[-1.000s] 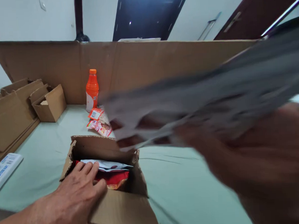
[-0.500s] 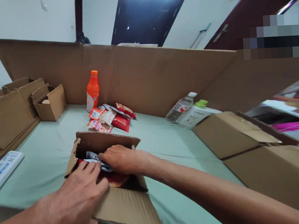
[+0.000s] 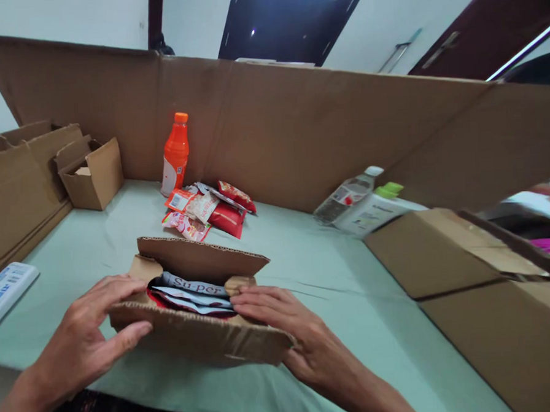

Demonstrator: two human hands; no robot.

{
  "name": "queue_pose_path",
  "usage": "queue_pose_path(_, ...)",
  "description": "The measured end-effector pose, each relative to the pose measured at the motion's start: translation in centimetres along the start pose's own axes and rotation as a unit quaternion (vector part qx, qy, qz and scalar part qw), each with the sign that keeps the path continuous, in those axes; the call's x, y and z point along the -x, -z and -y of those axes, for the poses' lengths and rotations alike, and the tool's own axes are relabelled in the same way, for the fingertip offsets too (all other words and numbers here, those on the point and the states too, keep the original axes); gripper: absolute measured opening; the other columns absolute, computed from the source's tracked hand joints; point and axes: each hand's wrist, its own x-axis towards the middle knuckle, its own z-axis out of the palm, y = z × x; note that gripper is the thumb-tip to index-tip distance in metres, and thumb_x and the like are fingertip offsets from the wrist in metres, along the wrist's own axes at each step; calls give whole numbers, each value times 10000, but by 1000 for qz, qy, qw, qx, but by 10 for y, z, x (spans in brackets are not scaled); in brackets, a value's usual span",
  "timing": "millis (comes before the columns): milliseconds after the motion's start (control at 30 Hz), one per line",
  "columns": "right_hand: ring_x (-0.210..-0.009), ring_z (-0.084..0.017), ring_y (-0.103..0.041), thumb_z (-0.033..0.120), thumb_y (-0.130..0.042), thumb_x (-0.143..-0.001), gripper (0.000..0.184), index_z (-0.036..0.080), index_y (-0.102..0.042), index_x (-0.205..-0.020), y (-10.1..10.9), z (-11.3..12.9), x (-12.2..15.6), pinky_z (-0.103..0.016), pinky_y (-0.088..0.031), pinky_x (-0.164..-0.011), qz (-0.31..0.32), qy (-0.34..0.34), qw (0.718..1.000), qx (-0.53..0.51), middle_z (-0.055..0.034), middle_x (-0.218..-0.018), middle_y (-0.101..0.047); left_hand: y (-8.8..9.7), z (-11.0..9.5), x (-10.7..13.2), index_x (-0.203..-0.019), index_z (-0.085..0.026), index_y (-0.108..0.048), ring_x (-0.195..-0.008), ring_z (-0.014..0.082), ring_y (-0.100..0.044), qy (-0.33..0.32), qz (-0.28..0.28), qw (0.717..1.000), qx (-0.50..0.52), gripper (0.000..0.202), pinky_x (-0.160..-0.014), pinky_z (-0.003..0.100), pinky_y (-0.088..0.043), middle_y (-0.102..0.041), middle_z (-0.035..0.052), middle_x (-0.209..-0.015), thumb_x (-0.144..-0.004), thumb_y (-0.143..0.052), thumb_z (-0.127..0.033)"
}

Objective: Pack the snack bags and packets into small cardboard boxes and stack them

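Observation:
A small cardboard box (image 3: 203, 339) stands at the table's near side with its flaps partly raised. Inside it lie snack packets (image 3: 192, 296), grey-white with red showing, one lettered "Su-per". My left hand (image 3: 101, 319) holds the box's left end, fingers over the side flap and thumb against the front flap. At the other end, my right hand (image 3: 281, 319) grips the corner, its fingers pressing the right side flap inward and its thumb behind the front flap. The packets' lower parts are hidden by the front flap.
An orange drink bottle (image 3: 175, 156) stands behind a pile of snack packets (image 3: 227, 218). Cardboard boxes (image 3: 96, 175) line the left, larger boxes (image 3: 493, 330) the right. A clear bottle (image 3: 348, 196) and a white green-capped bottle (image 3: 372, 213) lean nearby. A white device (image 3: 7, 291) lies left.
Both hands have come out of the box's inside and moved to its two ends. The front flap has swung up, and the side flaps are bent inward. The view has shifted slightly.

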Motion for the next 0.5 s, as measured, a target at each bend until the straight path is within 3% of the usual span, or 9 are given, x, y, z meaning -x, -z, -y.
queue_pose_path(100,-1118,-220,-716,73,-529,-935,391,279,-692,-1224,6,-7,-7,-397,-607,-923,-38,-34,999,-10,-47,-1187,-770,-11,-7,-9,-1433,-283,-479,-1098,230,-715,26,-37,998,-44,505,-999,372,-582,-718,50,-1235,-966,-646,-376)
queue_pose_path(200,-1288,-246,-624,207,-560,-1002,376,320,-620,-1355,20,-15,-16,-435,-552,-1029,-155,-112,981,11,-54,-1407,-656,-18,-12,-9,-1477,-260,-420,-1206,258,-652,22,-50,996,-71,517,-1049,428,-554,-635,89,-1327,-991,-581,-330)
queue_pose_path(233,-1341,-259,-582,275,-545,-1024,420,327,-554,-1440,21,-16,-18,-453,-529,-1060,-169,-122,978,21,-61,-1482,-597,-20,-12,-8,-1475,-256,-419,-1255,272,-615,25,-62,995,-79,508,-1066,447,-542,-592,103,-1368,-995,-569,-322)
queue_pose_path(267,-1370,-266,-554,343,-517,-1041,481,327,-469,-1519,20,-15,-19,-458,-515,-1074,-154,-114,981,29,-68,-1531,-550,-22,-12,-7,-1478,-253,-417,-1302,289,-575,29,-79,992,-90,506,-1080,468,-530,-539,119,-1423,-998,-563,-319)
queue_pose_path(367,-1401,-271,-519,545,-451,-1040,672,270,-277,-1628,2,-8,-12,-474,-451,-1133,-17,-6,998,53,-96,-1548,-532,-29,-8,-2,-1501,-262,-402,-1408,317,-464,25,-98,988,-114,505,-1120,502,-489,-401,129,-1559,-1014,-534,-287)
queue_pose_path(433,-1473,-281,-425,645,-454,-1003,818,185,-228,-1640,-11,-2,-3,-503,-300,-1232,49,57,994,79,-128,-1562,-511,-34,-4,1,-1476,-281,-437,-1441,289,-431,-2,-65,994,-92,451,-1145,474,-465,-435,89,-1557,-1030,-479,-226)
queue_pose_path(500,-1532,-287,-314,690,-492,-966,902,155,-220,-1639,-17,-1,5,-526,-150,-1276,73,74,989,105,-138,-1594,-466,-38,1,2,-1426,-282,-489,-1462,263,-412,-23,-44,997,-57,414,-1163,444,-444,-502,57,-1511,-1028,-446,-178)
